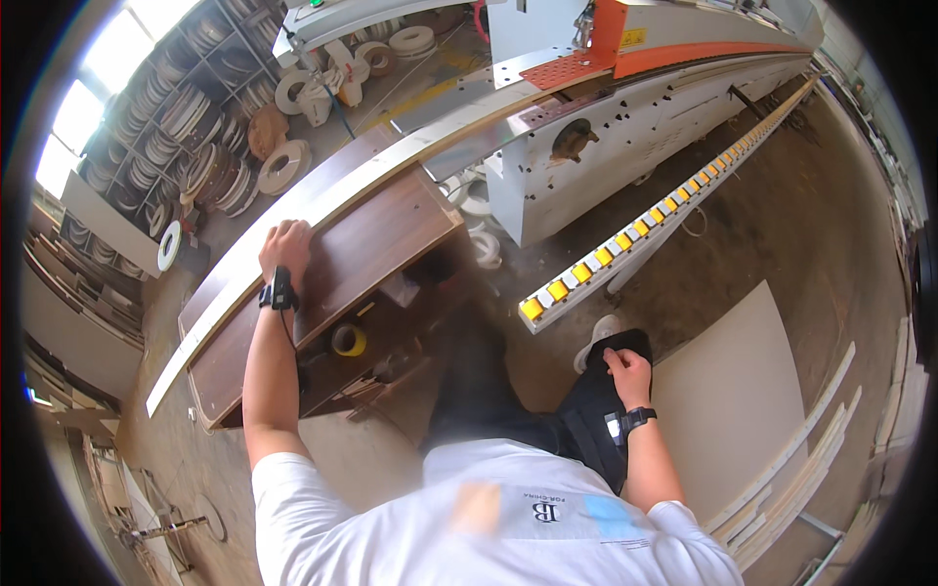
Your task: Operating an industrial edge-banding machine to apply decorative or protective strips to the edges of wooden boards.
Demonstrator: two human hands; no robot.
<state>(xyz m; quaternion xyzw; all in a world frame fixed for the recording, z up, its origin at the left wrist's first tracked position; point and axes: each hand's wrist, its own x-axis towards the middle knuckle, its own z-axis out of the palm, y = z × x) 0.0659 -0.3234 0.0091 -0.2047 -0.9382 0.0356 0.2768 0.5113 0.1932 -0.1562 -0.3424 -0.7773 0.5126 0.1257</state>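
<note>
My left hand [285, 244] lies flat, fingers curled on the long pale panel [322, 210] crossing the dark wood tabletop [366, 249]; my right hand [628, 369] rests loosely on my knee. Roller conveyor [635, 230] and edge-banding machine [625, 107] stand ahead.

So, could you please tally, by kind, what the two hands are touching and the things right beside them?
Dark wood-grain cabinet top under the left hand: 1
Long pale strip along the cabinet: 1
Yellow tape roll on the shelf below: 1
Wrist bands: 2
Dark trouser knee under the right hand: 1
Total: 6
</note>
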